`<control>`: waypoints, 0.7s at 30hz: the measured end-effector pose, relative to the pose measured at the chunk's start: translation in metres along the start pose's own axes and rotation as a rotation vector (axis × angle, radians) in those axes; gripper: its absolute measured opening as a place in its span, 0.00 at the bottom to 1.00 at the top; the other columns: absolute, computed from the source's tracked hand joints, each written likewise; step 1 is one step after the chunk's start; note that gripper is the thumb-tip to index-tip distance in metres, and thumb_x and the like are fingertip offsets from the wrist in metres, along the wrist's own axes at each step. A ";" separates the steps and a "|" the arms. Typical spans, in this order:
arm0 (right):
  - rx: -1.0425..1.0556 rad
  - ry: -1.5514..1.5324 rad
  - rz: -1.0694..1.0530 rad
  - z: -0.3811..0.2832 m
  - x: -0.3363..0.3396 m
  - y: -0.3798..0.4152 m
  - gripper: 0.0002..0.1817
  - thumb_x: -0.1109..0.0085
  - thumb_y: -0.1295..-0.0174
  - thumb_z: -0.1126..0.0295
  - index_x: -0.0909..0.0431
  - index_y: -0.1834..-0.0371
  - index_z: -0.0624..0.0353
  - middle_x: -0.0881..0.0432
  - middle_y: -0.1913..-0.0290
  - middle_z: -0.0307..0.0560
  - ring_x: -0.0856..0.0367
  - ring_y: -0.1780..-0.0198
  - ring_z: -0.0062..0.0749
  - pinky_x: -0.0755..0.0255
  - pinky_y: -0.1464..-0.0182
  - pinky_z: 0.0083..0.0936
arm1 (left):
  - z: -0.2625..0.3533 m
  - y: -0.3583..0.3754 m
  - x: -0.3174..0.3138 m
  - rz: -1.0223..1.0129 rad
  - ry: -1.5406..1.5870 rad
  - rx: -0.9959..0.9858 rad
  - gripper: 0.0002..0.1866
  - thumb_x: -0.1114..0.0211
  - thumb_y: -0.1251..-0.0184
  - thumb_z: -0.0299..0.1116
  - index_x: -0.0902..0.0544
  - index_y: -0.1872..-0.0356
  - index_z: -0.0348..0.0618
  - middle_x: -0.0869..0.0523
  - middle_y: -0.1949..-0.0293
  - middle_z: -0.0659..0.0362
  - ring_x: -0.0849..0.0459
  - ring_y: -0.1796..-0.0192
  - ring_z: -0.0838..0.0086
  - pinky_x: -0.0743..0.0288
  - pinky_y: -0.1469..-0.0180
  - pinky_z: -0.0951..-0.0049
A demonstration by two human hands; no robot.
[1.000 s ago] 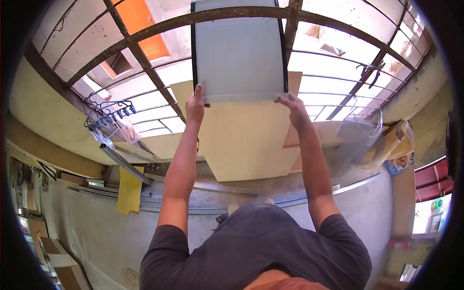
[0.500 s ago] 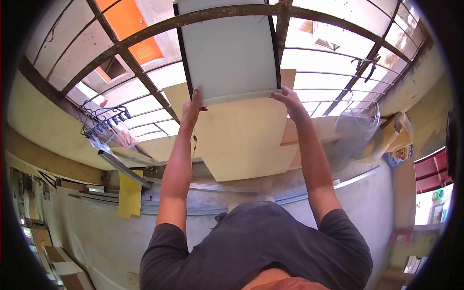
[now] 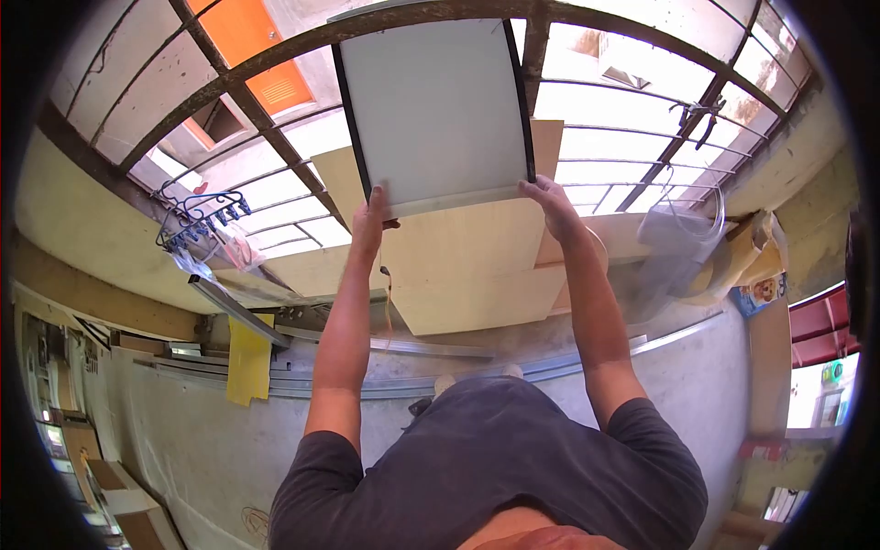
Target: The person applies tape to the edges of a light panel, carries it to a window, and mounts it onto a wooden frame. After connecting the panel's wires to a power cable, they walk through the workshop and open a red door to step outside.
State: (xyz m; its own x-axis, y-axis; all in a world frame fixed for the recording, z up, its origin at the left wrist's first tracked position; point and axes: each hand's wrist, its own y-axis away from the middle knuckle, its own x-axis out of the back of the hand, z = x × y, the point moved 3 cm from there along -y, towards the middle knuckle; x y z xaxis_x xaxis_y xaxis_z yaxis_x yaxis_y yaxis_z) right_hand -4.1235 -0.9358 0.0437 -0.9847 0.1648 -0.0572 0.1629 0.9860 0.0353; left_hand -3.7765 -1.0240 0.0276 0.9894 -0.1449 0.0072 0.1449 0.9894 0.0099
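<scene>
A flat whitish panel (image 3: 435,110) with black side edges and a pale strip along its lower edge is held up in front of me, before the barred window. My left hand (image 3: 371,223) grips its lower left corner, thumb on the near face and fingers behind. At the lower right corner my right hand (image 3: 550,202) is closed on the black edge. Both arms are stretched forward. A dark window bar (image 3: 385,18) crosses at the panel's top end. Behind and below the panel, plywood sheets (image 3: 467,293) lean under the window.
Blue clip hangers (image 3: 206,220) hang at left, and plastic bags (image 3: 678,238) at right. Pliers (image 3: 701,119) hang on the bars. Metal channels (image 3: 394,387) lie along the floor near my feet, beside a yellow sheet (image 3: 247,357). A cable (image 3: 387,302) dangles below my left hand.
The panel and both hands have come slightly lower in view, still held at the same corners. The background has shifted a little with the camera.
</scene>
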 end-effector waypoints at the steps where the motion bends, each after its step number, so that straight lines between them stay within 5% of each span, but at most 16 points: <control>1: 0.001 -0.002 0.003 0.002 0.000 0.001 0.27 0.30 0.43 0.53 0.23 0.51 0.65 0.20 0.58 0.43 0.26 0.50 0.27 0.36 0.43 0.24 | 0.000 0.001 0.000 0.010 0.012 0.018 0.38 0.50 0.31 0.68 0.20 0.54 0.35 0.19 0.67 0.57 0.18 0.66 0.73 0.17 0.62 0.71; 11: -0.026 0.034 0.034 0.011 -0.001 0.020 0.26 0.29 0.44 0.49 0.21 0.57 0.62 0.21 0.63 0.39 0.26 0.56 0.25 0.34 0.49 0.23 | -0.016 0.028 0.000 0.025 0.083 0.004 0.32 0.45 0.29 0.61 0.19 0.54 0.35 0.18 0.67 0.58 0.18 0.70 0.73 0.18 0.70 0.73; 13: -0.030 0.062 0.014 0.005 -0.005 0.027 0.26 0.29 0.44 0.49 0.20 0.57 0.62 0.21 0.64 0.40 0.24 0.57 0.26 0.33 0.50 0.23 | 0.003 0.038 0.004 0.068 0.020 -0.023 0.34 0.46 0.31 0.65 0.20 0.61 0.35 0.20 0.76 0.58 0.20 0.77 0.73 0.23 0.74 0.72; 18: 0.047 0.041 0.014 -0.046 -0.019 0.040 0.30 0.34 0.42 0.44 0.19 0.55 0.65 0.18 0.64 0.45 0.19 0.59 0.31 0.31 0.48 0.27 | 0.061 0.037 0.007 0.062 -0.005 -0.070 0.35 0.47 0.31 0.66 0.20 0.64 0.35 0.21 0.79 0.57 0.22 0.80 0.74 0.27 0.78 0.75; 21: 0.137 0.025 0.057 -0.088 -0.028 0.036 0.31 0.40 0.38 0.43 0.19 0.58 0.66 0.17 0.65 0.48 0.20 0.60 0.31 0.31 0.50 0.28 | 0.109 0.021 0.004 0.057 -0.040 -0.101 0.35 0.48 0.31 0.66 0.21 0.75 0.37 0.25 0.85 0.58 0.25 0.85 0.74 0.32 0.81 0.74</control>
State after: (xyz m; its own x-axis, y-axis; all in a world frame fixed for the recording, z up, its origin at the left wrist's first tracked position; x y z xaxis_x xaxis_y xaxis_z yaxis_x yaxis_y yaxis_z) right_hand -4.0958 -0.9075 0.1349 -0.9746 0.2213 -0.0340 0.2236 0.9696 -0.0993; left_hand -3.7706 -1.0052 0.1373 0.9953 -0.0862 0.0448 0.0901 0.9917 -0.0922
